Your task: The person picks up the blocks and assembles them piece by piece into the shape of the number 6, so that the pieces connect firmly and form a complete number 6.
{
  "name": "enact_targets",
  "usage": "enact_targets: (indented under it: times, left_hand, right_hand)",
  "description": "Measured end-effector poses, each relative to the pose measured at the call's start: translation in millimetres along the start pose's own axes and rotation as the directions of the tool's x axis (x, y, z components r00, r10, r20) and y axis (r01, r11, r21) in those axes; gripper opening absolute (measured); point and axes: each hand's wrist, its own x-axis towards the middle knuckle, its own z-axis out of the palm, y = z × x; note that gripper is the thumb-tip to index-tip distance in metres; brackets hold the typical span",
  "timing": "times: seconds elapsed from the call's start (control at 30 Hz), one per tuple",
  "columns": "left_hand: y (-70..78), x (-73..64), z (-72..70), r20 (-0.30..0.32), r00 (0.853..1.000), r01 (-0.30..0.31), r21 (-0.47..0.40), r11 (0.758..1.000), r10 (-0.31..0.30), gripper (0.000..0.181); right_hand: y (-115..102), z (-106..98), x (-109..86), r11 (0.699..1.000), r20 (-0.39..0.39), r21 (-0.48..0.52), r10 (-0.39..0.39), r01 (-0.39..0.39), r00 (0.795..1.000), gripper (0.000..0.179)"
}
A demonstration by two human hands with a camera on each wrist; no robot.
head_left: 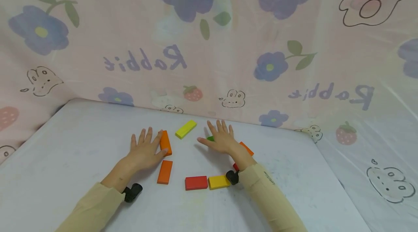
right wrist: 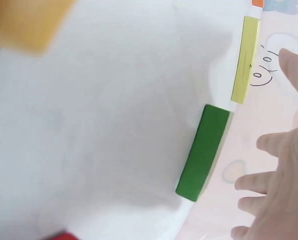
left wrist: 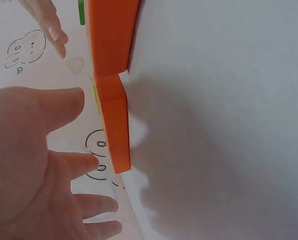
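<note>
Blocks lie in a loose ring on the counter (head_left: pixel 81 137), with the light yellow block (head_left: pixel 186 129) on the far side, slanting so its far end tips right. Left of that yellow block, and closer to the person, is a long orange block (head_left: pixel 165 143). Its long way runs mostly away from the person, tipping a little left. The left hand (head_left: pixel 143 155) is the nearer one, and this block is just right of its thumb and pointing finger. I cannot tell if they touch.

Right of the yellow block is the green block (right wrist: pixel 204 152), with one end toward the yellow one. The right hand (head_left: pixel 222 142) is nearer to it and covers most of it from above, but the right wrist view shows a gap between them. Both hands have loose, spread fingers and hold nothing. On the person's side of the yellow block are a short red block (head_left: pixel 196 183) and a darker yellow block (head_left: pixel 218 182), end to end.
</note>
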Motion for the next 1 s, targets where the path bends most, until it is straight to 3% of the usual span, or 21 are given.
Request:
enact_targets:
  times: [0.37, 0.6, 1.0]
  left_hand:
    - [0.6, 2.8, 1.0, 0.012, 1.000, 0.005, 0.005, 1.000, -0.005, 0.069]
    - [3.6, 1.3, 0.1, 0.050, 0.999, 0.020, 0.023, 1.000, -0.021, 0.069]
    - [5.5, 2.0, -0.4, 0.050, 0.999, 0.022, 0.022, 1.000, -0.023, 0.068]
  right_hand:
    - [-9.9, -0.6, 9.5, 1.000, 0.043, 0.013, -0.003, 0.003, 0.999, 0.086]
    - [-17.9, 2.8, 17.1, 0.999, 0.068, 0.040, -0.019, 0.017, 0.998, 0.085]
    - [-24.7, 9.7, 32.3, 0.998, 0.014, 0.030, -0.059, 0.058, 0.998, 0.077]
